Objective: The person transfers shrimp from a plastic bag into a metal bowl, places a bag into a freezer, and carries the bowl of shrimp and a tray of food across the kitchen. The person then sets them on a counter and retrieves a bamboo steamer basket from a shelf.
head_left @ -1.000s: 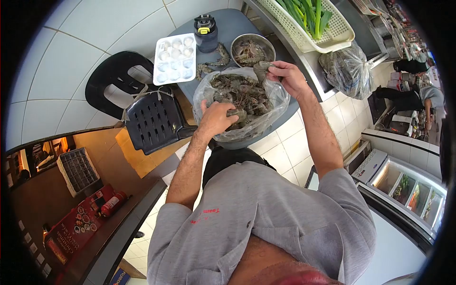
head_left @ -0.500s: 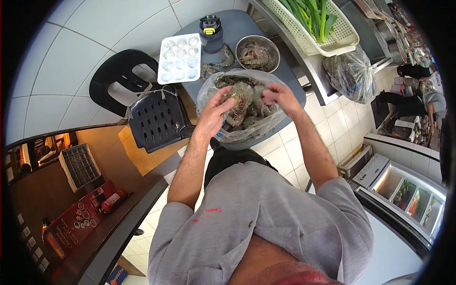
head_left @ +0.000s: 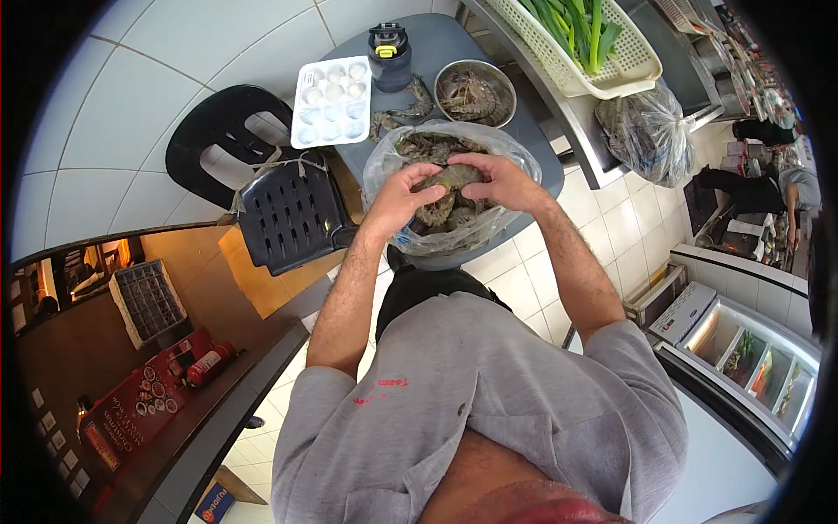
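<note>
Between my two hands, a large grey-brown shrimp [head_left: 453,177] is held over an open clear plastic bag [head_left: 515,157] full of more shrimp. My left hand [head_left: 407,197] grips one end of it. The fingers of my right hand [head_left: 499,182] close on its other end. Further shrimp [head_left: 445,216] lie in the bag below my hands. A metal bowl [head_left: 509,87] with several shrimp in it stands just behind the bag. A couple of loose shrimp [head_left: 415,106] rest on the grey table [head_left: 436,37] beside the bowl.
A white tray with round hollows [head_left: 332,102] and a dark bottle [head_left: 388,59] are at the table's back left. A black plastic chair [head_left: 284,210] stands left. On the metal counter to the right are a basket of green leaves [head_left: 594,44] and a filled plastic bag [head_left: 646,131].
The shrimp has turned from hanging upright in my left hand to lying crosswise. My right hand has moved left and taken hold of its other end.
</note>
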Demonstrator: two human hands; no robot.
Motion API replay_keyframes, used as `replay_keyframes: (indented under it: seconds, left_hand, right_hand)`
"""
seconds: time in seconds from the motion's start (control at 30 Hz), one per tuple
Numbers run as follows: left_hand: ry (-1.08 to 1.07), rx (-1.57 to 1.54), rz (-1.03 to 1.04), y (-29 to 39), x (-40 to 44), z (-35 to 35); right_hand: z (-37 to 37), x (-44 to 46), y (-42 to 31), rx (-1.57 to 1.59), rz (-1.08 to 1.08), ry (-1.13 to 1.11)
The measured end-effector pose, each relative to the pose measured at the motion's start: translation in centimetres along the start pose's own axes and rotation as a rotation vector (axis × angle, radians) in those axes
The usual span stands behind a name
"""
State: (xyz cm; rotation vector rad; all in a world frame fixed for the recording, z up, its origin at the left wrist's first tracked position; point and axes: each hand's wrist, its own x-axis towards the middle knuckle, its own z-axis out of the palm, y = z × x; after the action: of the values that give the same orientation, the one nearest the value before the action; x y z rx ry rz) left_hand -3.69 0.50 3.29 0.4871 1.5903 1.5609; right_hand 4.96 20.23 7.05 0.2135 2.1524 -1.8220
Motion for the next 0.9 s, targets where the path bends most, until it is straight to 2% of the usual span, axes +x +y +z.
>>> replay_keyframes:
  seconds: [0.03, 0.1, 0.23, 0.3, 0.33, 0.37, 0.4, 0.43, 0.5, 0.53, 0.57, 0.63, 0.67, 0.9]
  left_hand:
    - [-0.001, -0.002, -0.001, -0.2, 0.0, -0.1]
    - [-0.027, 0.036, -0.011, -0.2, 0.1, -0.1]
    - [-0.04, 0.095, -0.07, 0.7, -0.3, 0.0]
    - [0.072, 0.348, 0.146, 0.6, -0.7, -0.3]
    - [0.076, 0.351, 0.148, 0.7, -1.1, -0.6]
    - [0.178, 0.443, 0.208, 1.0, -1.4, -0.9]
    - [0.28, 0.534, 0.266, 1.1, -1.8, -1.4]
    - [0.283, 0.538, 0.266, 0.8, -2.0, -1.9]
    - [0.506, 0.767, 0.301, -0.5, -2.4, -2.8]
    - [0.515, 0.714, 0.204, -0.5, -2.8, -3.1]
    - [0.518, 0.718, 0.201, -0.8, -3.0, -3.2]
    - [0.548, 0.804, 0.104, -1.5, -3.4, -3.1]
    - [0.549, 0.807, 0.104, -1.9, -3.4, -3.0]
    - [0.46, 0.924, 0.115, -2.4, -3.3, -2.4]
  right_hand:
    - [0.0, -0.3, -0.4, 0.0, 0.003, 0.001]
    - [-0.2, -0.7, -1.2, -0.229, -0.038, -0.006]
    - [-1.0, -0.5, -1.4, -0.117, 0.031, 0.002]
    - [-2.5, -0.2, -1.8, -0.08, 0.056, 0.073]
    - [-3.1, -0.2, -2.5, -0.013, 0.021, 0.134]
    - [-3.8, 0.1, -3.0, -0.013, 0.016, 0.133]
    - [-4.6, 0.8, -3.3, 0.034, -0.045, 0.269]
    - [-5.4, 1.5, -3.5, 0.083, -0.104, 0.405]
    - [-7.1, 3.1, -3.7, 0.135, -0.106, 0.531]
    - [-8.1, 4.4, -3.0, 0.196, -0.145, 0.559]
    - [-8.9, 5.7, -2.2, 0.2, -0.146, 0.555]
    - [-10.1, 7.7, -1.1, 0.467, -0.172, 0.624]
    - [-10.5, 8.4, -0.5, 0.501, -0.149, 0.629]
    - [-13.3, 9.8, 1.8, 0.499, -0.027, 0.721]
